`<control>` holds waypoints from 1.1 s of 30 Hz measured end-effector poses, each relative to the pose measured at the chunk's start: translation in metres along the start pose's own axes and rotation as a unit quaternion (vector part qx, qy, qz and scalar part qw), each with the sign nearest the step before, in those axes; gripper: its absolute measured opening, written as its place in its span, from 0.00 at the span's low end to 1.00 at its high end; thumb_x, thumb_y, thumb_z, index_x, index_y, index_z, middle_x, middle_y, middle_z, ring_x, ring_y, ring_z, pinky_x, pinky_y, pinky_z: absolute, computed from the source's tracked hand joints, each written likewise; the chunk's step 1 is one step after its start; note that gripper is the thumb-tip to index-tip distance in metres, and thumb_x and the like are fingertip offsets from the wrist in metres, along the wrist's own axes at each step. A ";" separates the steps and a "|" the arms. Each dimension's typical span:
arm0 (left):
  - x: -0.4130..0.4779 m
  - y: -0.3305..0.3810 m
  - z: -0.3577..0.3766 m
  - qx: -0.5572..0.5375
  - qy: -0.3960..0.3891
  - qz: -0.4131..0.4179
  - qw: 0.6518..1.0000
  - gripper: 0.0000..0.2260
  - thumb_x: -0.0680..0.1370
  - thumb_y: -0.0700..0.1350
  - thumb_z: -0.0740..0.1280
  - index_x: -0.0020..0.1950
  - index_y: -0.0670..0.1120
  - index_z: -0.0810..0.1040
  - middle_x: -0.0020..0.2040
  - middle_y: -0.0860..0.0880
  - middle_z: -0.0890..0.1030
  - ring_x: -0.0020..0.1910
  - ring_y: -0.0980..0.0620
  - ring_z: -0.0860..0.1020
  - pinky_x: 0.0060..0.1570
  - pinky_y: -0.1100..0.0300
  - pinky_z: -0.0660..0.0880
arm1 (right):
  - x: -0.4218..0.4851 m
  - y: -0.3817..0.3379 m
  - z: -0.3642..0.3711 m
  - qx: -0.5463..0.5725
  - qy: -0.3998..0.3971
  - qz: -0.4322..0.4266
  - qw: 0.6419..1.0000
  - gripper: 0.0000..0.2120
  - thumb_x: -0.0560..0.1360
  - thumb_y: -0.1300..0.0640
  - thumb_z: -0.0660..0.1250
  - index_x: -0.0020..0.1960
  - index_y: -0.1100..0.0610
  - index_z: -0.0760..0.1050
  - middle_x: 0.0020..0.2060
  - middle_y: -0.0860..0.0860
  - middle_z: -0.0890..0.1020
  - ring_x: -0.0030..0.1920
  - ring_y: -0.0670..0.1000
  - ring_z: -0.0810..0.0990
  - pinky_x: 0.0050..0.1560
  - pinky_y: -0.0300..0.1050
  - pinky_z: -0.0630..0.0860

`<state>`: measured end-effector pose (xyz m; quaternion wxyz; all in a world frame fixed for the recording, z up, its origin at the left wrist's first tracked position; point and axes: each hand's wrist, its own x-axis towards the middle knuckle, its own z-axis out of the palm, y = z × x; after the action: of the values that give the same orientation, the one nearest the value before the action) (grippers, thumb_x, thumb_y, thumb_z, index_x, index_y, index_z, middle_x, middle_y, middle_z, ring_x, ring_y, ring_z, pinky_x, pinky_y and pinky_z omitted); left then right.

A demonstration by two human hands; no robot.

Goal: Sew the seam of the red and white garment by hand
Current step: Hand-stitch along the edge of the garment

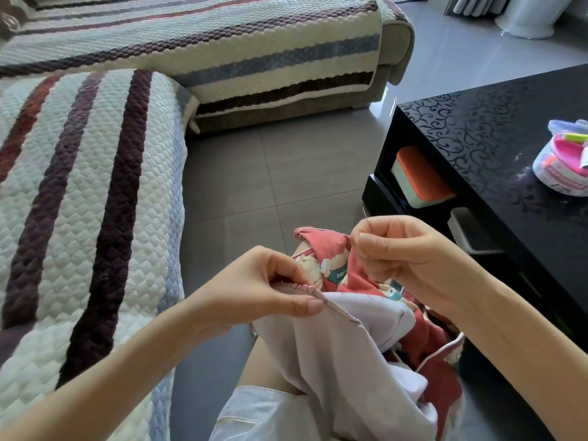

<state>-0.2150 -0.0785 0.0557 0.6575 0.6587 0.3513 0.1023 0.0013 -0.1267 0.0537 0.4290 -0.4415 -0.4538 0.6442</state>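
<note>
Garment (346,351) lies bunched on my lap, white side up toward me, red printed side spilling out on the far and right sides. My left hand (267,291) pinches the seam (304,286) between thumb and forefinger at the garment's upper left edge, where the red trim meets the white cloth. My right hand (397,259) is curled, thumb and fingers pinching a needle (366,219) whose thin tip sticks up above the fist; the hand sits just over the red cloth at the garment's far edge. I can't make out the thread. Hands are apart, cloth slack between them. Black table (477,138) is on my right; a plastic tub (561,167) sits on top, well back from its front edge, and an orange-lidded box (420,176) in the shelf under its left corner. A striped sofa (95,192) is on my left.
</note>
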 end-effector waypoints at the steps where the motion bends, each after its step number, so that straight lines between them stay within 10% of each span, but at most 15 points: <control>1: -0.001 0.001 0.001 -0.017 0.001 -0.008 1.000 0.03 0.65 0.41 0.76 0.33 0.47 0.83 0.31 0.54 0.79 0.32 0.60 0.76 0.35 0.70 0.70 | 0.002 0.004 -0.002 -0.071 0.040 -0.017 0.996 0.09 0.72 0.58 0.71 0.35 0.57 0.75 0.25 0.48 0.69 0.26 0.45 0.61 0.27 0.35 0.57; 6: -0.001 0.001 0.000 -0.075 0.024 -0.041 0.996 0.04 0.63 0.38 0.77 0.35 0.45 0.85 0.33 0.51 0.83 0.33 0.59 0.79 0.35 0.70 0.73 | 0.002 0.027 0.007 -0.253 0.042 -0.112 0.960 0.05 0.78 0.56 0.61 0.51 0.57 0.72 0.28 0.45 0.70 0.28 0.41 0.66 0.31 0.32 0.64; 11: 0.001 -0.003 -0.006 -0.085 0.014 -0.049 0.995 0.05 0.66 0.36 0.76 0.37 0.46 0.86 0.35 0.50 0.84 0.35 0.59 0.80 0.38 0.70 0.74 | -0.006 0.049 0.014 -0.339 0.042 -0.159 0.927 0.06 0.77 0.48 0.59 0.47 0.47 0.73 0.36 0.52 0.79 0.34 0.57 0.76 0.38 0.55 0.73; 33: 0.006 -0.004 -0.008 -0.088 -0.021 -0.067 0.994 0.04 0.68 0.39 0.71 0.37 0.46 0.85 0.35 0.50 0.83 0.35 0.58 0.79 0.37 0.70 0.74 | -0.003 0.059 0.014 -0.321 0.046 -0.157 0.933 0.07 0.76 0.52 0.61 0.44 0.50 0.77 0.36 0.49 0.80 0.36 0.52 0.77 0.38 0.48 0.74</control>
<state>-0.2171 -0.0692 0.0513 0.7256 0.5751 0.3703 0.0745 -0.0206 -0.1453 -0.0003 0.3806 -0.5084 -0.6792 0.3678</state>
